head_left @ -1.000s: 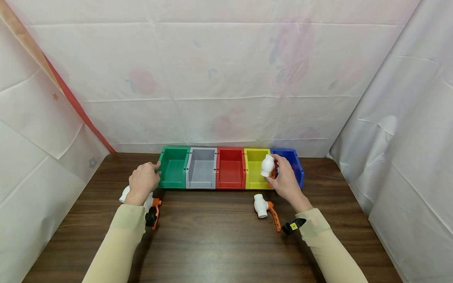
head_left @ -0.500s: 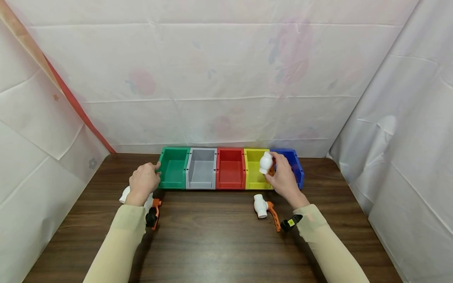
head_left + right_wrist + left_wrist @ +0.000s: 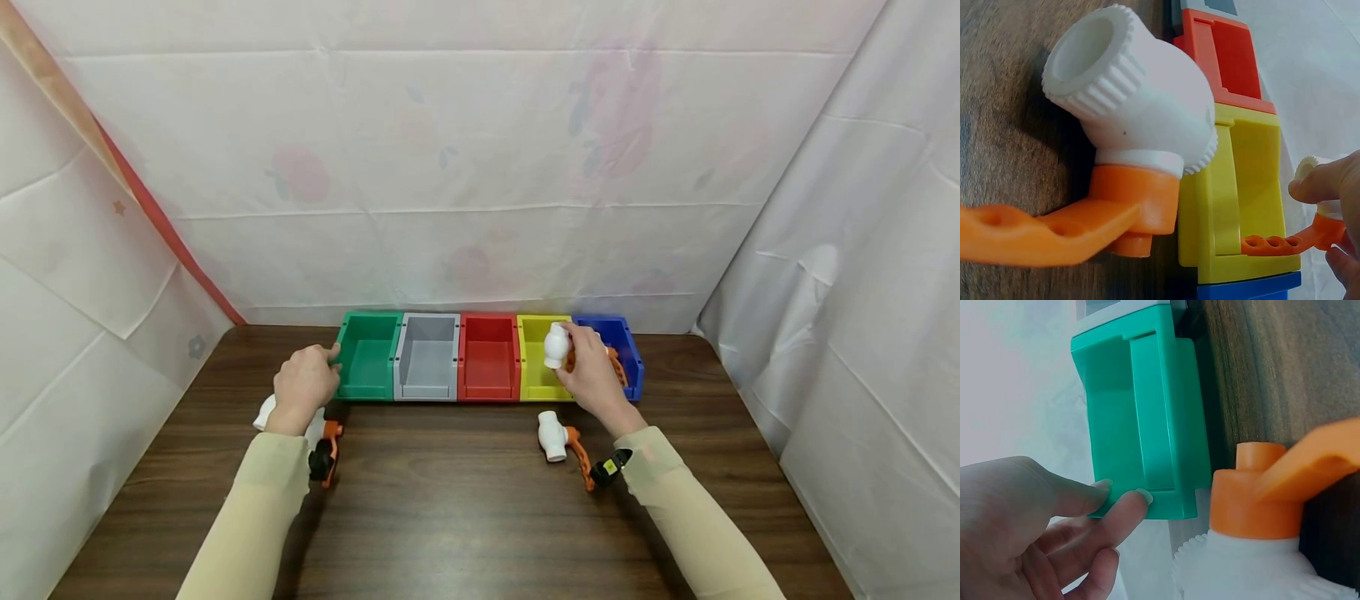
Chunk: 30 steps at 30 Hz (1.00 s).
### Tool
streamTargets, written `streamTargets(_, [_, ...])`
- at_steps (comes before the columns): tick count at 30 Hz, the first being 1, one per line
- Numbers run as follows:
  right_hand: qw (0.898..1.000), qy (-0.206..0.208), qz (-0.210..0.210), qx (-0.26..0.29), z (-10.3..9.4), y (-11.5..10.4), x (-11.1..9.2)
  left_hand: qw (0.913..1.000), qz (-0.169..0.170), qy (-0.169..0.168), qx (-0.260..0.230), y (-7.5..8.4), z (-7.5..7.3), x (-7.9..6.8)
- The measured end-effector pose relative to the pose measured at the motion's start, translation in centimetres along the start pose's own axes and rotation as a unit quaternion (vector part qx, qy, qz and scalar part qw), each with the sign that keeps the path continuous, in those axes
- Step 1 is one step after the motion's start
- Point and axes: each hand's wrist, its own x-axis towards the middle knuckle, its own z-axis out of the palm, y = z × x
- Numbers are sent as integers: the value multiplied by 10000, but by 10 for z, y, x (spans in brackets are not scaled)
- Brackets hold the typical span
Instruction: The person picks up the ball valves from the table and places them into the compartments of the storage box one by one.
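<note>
My left hand [image 3: 306, 383] pinches the side wall of the green bin [image 3: 1179, 425] between thumb and fingers. With my right hand [image 3: 596, 383] I hold a white ball valve [image 3: 556, 346] with an orange lever handle over the yellow bin [image 3: 534, 385]; in the right wrist view its lever reaches across that bin's opening. Another ball valve [image 3: 1154, 106] lies on the table before the yellow bin, its handle toward my right wrist. Under my left wrist is a further white valve body with an orange handle [image 3: 331, 429], partly hidden by the arm.
Between green and yellow stand a grey bin [image 3: 427, 392] and a red bin [image 3: 489, 388]. At the row's right end, the blue bin [image 3: 639, 382] holds something with an orange handle [image 3: 618, 365], partly behind my right hand. A white curtain [image 3: 480, 167] hangs behind the table.
My right hand has shifted a little left with the ball valve, further over the yellow bin. The orange handle in the blue bin has come into sight. The left hand stays put.
</note>
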Motion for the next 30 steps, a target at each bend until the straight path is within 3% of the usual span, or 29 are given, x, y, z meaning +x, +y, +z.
streamTargets(7, [9996,-109,-68,-258,3,0,5,10000,68,-46,-55,-1,0,2])
streamTargets(30, [9923,-749,387,-909,14,-3,21,10000,-21,-25,-83,0,0,3])
